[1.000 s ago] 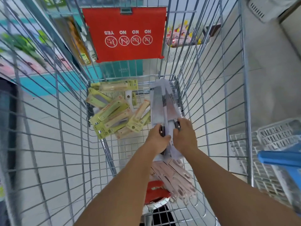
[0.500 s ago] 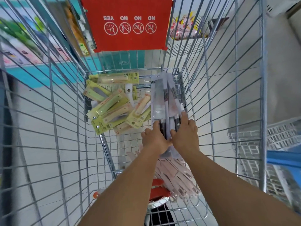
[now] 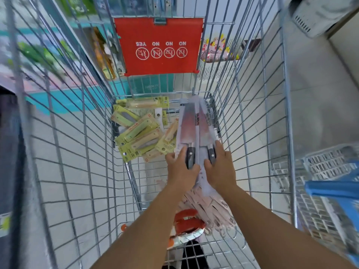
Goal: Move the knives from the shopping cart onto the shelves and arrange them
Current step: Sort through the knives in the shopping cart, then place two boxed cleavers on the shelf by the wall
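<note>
**Two packaged chef's knives gripped inside the shopping cart**

Two large chef's knives in clear packaging are held side by side above the floor of the wire shopping cart (image 3: 229, 105), blades pointing away from the person. The left knife (image 3: 187, 129) is gripped at its dark handle by the left hand (image 3: 181, 170), whose fingers are curled round the pack. The right knife (image 3: 206, 131) is gripped likewise at its handle by the right hand (image 3: 220, 168), thumb on the near edge and fingers wrapped round the outer side. The two packs touch along their inner edges.

A heap of smaller knives on yellow-green cards (image 3: 139, 131) is seen on the cart floor to the left of the held pair, near the far end. Pale pink packaged knives (image 3: 204, 202) lie beneath the forearms, nearer the person, with red-handled packaged items (image 3: 188, 220) just below them. A red sign panel (image 3: 159, 45) hangs on the cart's far wall. A blue-handled plastic basket (image 3: 330, 183) stands outside the cart to the right.
</note>
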{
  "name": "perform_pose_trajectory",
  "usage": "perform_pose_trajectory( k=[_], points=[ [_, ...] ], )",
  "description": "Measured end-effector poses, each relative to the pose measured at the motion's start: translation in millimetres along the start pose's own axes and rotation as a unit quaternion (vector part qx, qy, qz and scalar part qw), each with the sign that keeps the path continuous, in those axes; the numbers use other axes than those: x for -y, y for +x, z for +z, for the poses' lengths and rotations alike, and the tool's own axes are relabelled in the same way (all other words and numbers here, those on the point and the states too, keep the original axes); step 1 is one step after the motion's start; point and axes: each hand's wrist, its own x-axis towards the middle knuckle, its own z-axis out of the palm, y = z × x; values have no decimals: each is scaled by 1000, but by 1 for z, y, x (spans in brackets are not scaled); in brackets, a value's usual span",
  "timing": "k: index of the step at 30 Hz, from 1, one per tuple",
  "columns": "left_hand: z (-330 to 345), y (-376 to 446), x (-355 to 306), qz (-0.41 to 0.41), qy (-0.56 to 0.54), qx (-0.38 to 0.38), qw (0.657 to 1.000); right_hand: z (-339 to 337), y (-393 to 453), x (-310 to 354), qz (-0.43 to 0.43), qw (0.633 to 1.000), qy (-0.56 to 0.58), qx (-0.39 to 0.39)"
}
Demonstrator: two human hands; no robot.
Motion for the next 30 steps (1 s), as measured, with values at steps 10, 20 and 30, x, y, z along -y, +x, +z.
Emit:
perform_pose_trajectory(
  k=[10,20,30],
  points=[
    [-48,-82,-17,64,1,-85,994,-36,-77,45,-47,996,59,-52],
    [-82,-167,-62,92,21,-221,971,-94,-124,80,-144,982,115,-42],
    [-107,-273,-96,96,-74,-368,922,-166,-190,119,-269,951,154,-3]
  ],
)
